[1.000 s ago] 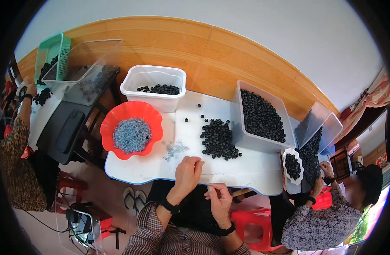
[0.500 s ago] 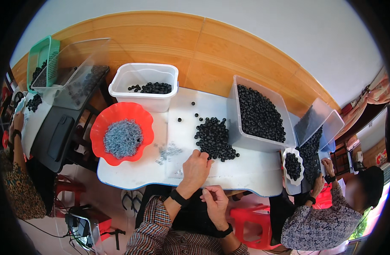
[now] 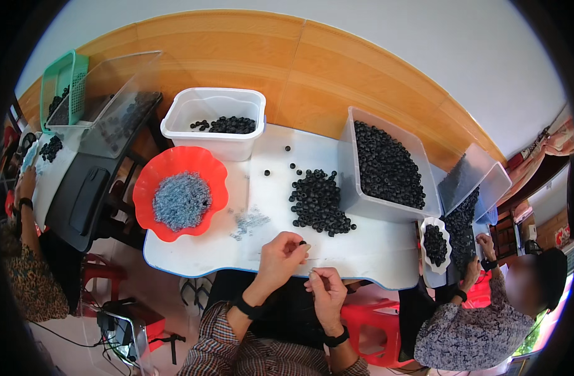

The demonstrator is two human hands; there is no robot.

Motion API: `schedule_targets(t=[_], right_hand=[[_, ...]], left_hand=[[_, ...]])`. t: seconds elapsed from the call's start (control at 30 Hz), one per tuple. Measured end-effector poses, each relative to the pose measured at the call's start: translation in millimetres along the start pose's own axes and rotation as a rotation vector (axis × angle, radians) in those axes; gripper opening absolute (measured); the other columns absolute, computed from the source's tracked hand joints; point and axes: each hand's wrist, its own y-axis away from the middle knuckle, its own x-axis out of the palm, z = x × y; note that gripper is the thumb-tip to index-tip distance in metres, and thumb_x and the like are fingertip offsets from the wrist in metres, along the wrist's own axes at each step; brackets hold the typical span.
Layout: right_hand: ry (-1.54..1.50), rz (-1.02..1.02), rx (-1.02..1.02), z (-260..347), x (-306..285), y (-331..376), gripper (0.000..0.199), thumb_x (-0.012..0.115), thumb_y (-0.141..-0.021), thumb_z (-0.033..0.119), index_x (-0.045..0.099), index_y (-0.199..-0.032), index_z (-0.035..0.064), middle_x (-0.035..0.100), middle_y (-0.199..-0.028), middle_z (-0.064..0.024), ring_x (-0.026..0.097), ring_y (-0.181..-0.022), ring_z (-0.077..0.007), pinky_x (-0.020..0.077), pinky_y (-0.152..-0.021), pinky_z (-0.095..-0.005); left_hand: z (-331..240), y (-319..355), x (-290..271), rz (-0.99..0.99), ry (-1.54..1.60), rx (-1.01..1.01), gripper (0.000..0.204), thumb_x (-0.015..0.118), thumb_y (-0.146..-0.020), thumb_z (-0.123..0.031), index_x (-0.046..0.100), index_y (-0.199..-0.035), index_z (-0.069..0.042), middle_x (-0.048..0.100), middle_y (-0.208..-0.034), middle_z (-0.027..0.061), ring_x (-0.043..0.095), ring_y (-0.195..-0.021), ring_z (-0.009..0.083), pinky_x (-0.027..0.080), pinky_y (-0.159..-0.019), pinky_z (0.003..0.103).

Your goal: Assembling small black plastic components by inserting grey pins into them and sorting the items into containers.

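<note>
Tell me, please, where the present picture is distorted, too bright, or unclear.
Head view: the wooden panel bows into an arc; head view: a bright patch lower right looks overexposed; head view: the black bead in the left hand shows, but whether the right hand holds anything is unclear.

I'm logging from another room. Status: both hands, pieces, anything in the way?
Left hand pinching one small black piece. Right hand pinched shut, contents too small to tell. Loose heap of round black pieces beyond both hands, nothing seen between.
</note>
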Motion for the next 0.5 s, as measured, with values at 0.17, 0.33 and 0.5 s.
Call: schedule_targets(t=[0.17, 0.33, 0.5], right_hand=[[-0.038, 0.009, 0.019, 7.6, 8.4, -4.4, 0.009, 0.062, -0.093, 0.003, 0.062, -0.101, -0.0003, 0.064, -0.085, -0.0041, 0.062, -0.071, -0.0085, 0.0506, -0.063, -0.0210], [-0.067, 0.099, 0.024, 9.4, 20.8, -4.1, 0.011, 0.063, -0.093, 0.002, 0.061, -0.103, -0.0008, 0.063, -0.093, -0.0043, 0.063, -0.075, -0.0092, 0.0532, -0.065, -0.0217], [-0.093, 0.101, 0.014, 13.5, 30.4, -5.7, 0.011, 0.063, -0.093, 0.002, 0.061, -0.104, -0.0007, 0.063, -0.095, -0.0046, 0.063, -0.076, -0.0097, 0.0530, -0.066, -0.0217]], left_hand=[[1.7, 31.7, -26.8, 0.100, 0.482, -0.245, 0.022, 0.060, -0.094, -0.001, 0.065, -0.115, 0.003, 0.069, -0.097, 0.0100, 0.068, -0.085, 0.0161, 0.058, -0.080, 0.028], [-1.4, 49.2, -38.8, 0.075, 0.822, -0.371, 0.021, 0.056, -0.097, -0.003, 0.063, -0.115, 0.005, 0.066, -0.107, 0.0148, 0.069, -0.094, 0.0241, 0.058, -0.086, 0.032], [1.0, 51.3, -48.3, 0.079, 0.987, -0.350, 0.022, 0.053, -0.098, -0.004, 0.060, -0.117, 0.006, 0.063, -0.113, 0.0174, 0.066, -0.103, 0.0279, 0.056, -0.093, 0.035]])
